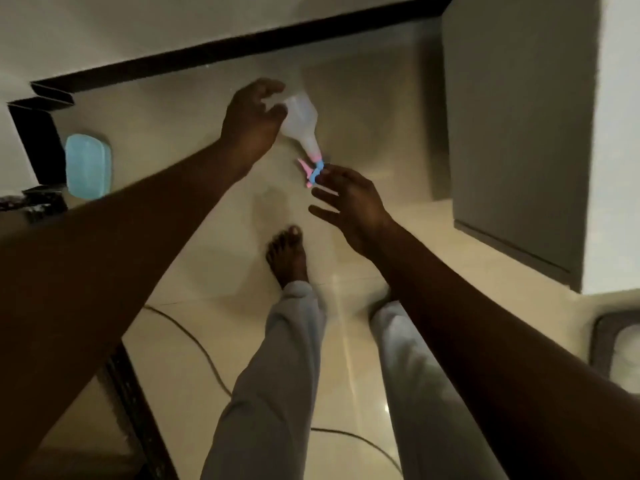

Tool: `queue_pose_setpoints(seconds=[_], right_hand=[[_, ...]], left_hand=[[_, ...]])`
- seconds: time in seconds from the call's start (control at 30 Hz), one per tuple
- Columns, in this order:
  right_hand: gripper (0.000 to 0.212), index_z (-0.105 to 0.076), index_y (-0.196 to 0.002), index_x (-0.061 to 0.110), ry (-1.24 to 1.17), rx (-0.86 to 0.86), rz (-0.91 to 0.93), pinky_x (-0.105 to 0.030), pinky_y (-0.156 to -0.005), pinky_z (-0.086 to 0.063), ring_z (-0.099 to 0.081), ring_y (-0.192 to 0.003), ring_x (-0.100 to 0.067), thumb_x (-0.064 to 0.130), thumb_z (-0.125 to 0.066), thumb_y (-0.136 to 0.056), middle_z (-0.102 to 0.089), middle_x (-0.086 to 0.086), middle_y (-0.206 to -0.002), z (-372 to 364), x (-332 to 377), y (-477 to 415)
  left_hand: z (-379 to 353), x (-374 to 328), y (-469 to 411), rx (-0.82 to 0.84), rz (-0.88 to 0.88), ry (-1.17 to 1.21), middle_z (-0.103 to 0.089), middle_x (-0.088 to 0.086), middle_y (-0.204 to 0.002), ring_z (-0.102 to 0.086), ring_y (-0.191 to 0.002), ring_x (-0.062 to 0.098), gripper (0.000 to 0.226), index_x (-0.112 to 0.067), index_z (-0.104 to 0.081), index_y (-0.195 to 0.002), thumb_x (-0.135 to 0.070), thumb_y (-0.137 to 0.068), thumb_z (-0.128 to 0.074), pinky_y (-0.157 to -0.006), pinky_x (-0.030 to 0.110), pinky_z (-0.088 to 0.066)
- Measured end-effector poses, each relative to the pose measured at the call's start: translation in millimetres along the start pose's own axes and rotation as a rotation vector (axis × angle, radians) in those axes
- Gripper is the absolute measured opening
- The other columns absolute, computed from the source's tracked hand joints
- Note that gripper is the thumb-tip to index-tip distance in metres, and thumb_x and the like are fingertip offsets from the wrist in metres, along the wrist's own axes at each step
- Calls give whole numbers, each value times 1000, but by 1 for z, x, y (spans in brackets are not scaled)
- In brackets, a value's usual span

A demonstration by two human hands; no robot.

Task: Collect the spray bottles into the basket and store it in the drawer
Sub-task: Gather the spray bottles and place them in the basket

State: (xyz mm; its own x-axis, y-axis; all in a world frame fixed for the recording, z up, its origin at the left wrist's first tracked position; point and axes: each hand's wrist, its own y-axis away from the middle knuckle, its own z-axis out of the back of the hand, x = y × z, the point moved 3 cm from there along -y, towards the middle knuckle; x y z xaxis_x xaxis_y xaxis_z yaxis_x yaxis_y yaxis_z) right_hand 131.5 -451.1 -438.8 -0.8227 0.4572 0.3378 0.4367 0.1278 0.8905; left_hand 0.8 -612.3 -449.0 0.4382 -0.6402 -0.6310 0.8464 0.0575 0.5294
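Note:
A translucent white spray bottle [302, 123] with a pink and blue trigger head is tilted above the cream floor, head pointing down and right. My left hand [251, 123] curls around its wide base from the left. My right hand [349, 202] is just below the trigger head with fingers spread; its fingertips touch or nearly touch the blue part. The picture is blurred, so I cannot tell whether the right hand has any grip. No basket or drawer shows in this view.
A grey cabinet [519, 133] stands at the right. A pale blue lidded container [88, 166] sits at the left beside a dark frame. A cable [194, 341] runs over the tiled floor near my bare foot [287, 254]. A grey basin edge [620, 348] shows far right.

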Motion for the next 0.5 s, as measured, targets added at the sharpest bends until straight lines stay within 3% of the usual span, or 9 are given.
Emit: queue_pose_setpoints(seconds=[0.07,0.2,0.27,0.37,0.5], right_hand=[[14,-67,-116,14,-117,-1,-51,-58,-113,-50,-60,-111,-30,16,-61,-104,-60,-12,-119,-12,-9,-30],[17,-58,-123,14,-364,-9,-154,-53,-117,-47,-58,-116,-32,23,-54,-109,-57,-13,-125,-37,-22,-97],[33,-53,-132,7,-491,-27,-198,-53,-116,-47,-57,-120,-34,30,-56,-108,-55,-16,-128,-51,-24,-128],[67,-36,-156,3,-704,-60,-232,-57,-115,-46,-48,-142,-40,42,-58,-106,-45,-21,-153,-69,-23,-168],[76,-25,-165,9,-872,-98,-234,-58,-119,-41,-37,-152,-40,50,-51,-107,-35,-19,-164,-79,-19,-200]], left_hand=[[-8,4,-29,72,-50,-69,-57,-4,-148,-52,-134,12,42,-24,-62,-140,-20,-98,-63,-108,20,-43],[-26,13,-85,234,-137,-203,-47,-3,-156,-45,-142,11,50,-28,-55,-148,-27,-98,-66,-107,15,-35],[-38,20,-109,316,-151,-271,-42,-1,-160,-42,-147,14,53,-30,-51,-151,-32,-100,-64,-110,16,-33],[-58,35,-142,436,-129,-398,-37,0,-165,-41,-149,18,51,-34,-52,-150,-40,-101,-61,-108,18,-31],[-70,54,-157,540,-109,-408,-49,-2,-158,-49,-141,19,49,-28,-54,-149,-37,-102,-59,-109,27,-43]])
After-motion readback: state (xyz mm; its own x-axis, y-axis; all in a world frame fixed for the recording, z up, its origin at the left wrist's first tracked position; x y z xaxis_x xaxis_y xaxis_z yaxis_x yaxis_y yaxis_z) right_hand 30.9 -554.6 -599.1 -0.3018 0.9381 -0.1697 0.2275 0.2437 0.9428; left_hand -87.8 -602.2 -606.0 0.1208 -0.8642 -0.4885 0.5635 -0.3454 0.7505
